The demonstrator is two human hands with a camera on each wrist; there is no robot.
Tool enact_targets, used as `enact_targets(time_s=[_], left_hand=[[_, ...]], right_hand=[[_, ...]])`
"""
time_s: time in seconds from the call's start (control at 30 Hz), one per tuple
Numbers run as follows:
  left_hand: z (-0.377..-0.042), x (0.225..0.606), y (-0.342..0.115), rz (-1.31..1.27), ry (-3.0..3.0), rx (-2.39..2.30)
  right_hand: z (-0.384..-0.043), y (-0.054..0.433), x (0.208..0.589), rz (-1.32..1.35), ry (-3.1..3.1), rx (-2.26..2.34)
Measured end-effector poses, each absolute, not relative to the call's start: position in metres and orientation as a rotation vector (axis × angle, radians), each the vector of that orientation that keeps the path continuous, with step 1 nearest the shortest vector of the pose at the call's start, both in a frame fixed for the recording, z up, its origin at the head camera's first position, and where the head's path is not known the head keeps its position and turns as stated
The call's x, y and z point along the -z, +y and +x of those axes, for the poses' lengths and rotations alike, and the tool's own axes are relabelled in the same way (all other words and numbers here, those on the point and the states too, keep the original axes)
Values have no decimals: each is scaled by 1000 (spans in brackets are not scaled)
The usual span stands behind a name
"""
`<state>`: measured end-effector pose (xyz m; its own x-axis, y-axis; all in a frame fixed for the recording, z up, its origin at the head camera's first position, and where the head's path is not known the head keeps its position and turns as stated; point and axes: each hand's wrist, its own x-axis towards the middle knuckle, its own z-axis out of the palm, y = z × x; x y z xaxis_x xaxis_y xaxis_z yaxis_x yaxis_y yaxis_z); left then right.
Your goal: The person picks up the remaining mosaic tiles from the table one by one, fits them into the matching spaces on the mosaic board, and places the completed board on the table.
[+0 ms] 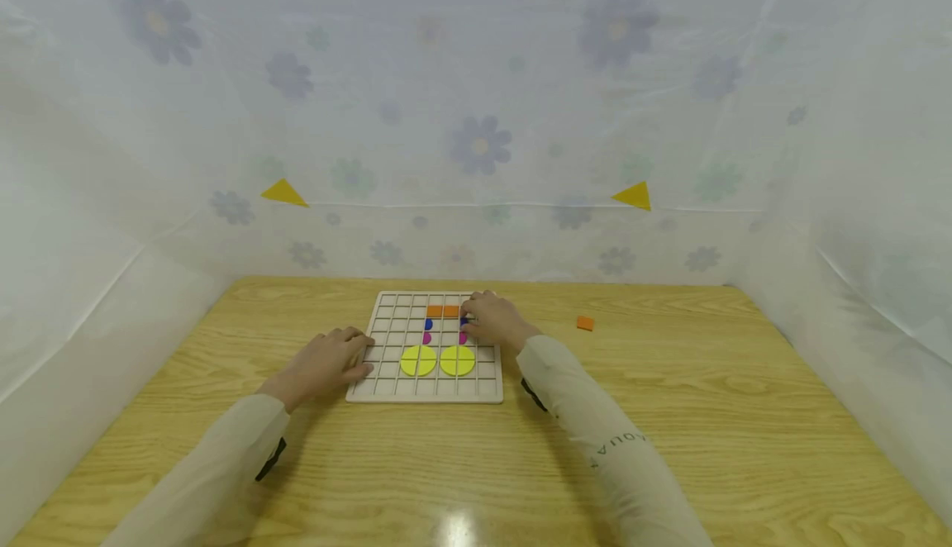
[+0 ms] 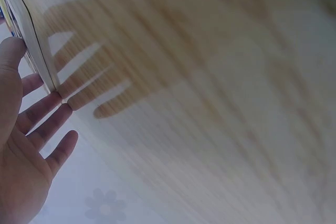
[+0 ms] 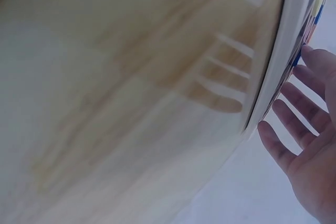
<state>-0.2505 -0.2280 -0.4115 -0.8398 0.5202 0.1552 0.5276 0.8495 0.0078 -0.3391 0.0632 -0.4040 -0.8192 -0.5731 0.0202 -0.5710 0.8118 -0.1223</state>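
Observation:
A white grid board point(image 1: 387, 392) lies on the wooden table, with flat coloured pieces on it. My left hand point(image 1: 327, 363) rests at the board's left edge, fingers spread and fingertips right at the rim; the left wrist view shows the same hand point(image 2: 26, 145) from the palm side. Over the upper right of the grid is my right hand point(image 1: 494, 320), its thumb and forefinger at a blue half-round piece point(image 1: 464, 323), which they partly cover. In the right wrist view that hand point(image 3: 315, 145) has loosely spread fingers along the board's edge point(image 3: 278, 51).
Two orange squares point(image 1: 435, 311), another blue half-round point(image 1: 428, 325), two magenta half-rounds point(image 1: 427, 338) and two yellow discs point(image 1: 419, 361) sit on the grid. A loose orange square point(image 1: 585, 323) lies on the table point(image 1: 669, 415) to the right. Flowered white curtains point(image 1: 476, 233) surround the table.

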Motion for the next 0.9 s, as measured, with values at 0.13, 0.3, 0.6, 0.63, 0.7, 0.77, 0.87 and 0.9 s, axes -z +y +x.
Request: enact_targets(time_s=[0.13,0.3,0.6,0.63,0.7,0.77,0.87,0.9], left_hand=[[-251,412,-228,-816,-2892,67],[-252,413,-228,-814,-2891,65],[-251,413,-227,-823,-2882,76],[-251,413,-227,-823,-2881,78],[-251,412,-227,-824,-2879,79],[-250,412,-227,-821,-2881,86],[-250,412,-227,-813,-2885,93],[-250,412,-227,-812,-2886,93]], right_hand=[[-337,66,403,-935,2977,206],[-335,68,402,-950,2981,230],[-335,65,401,-956,2995,188],[-335,65,401,-960,2995,194],[-335,65,402,-965,2992,203],[-336,65,402,-970,2990,202],[-336,64,403,-977,2991,200],[-336,64,403,-978,2991,194]])
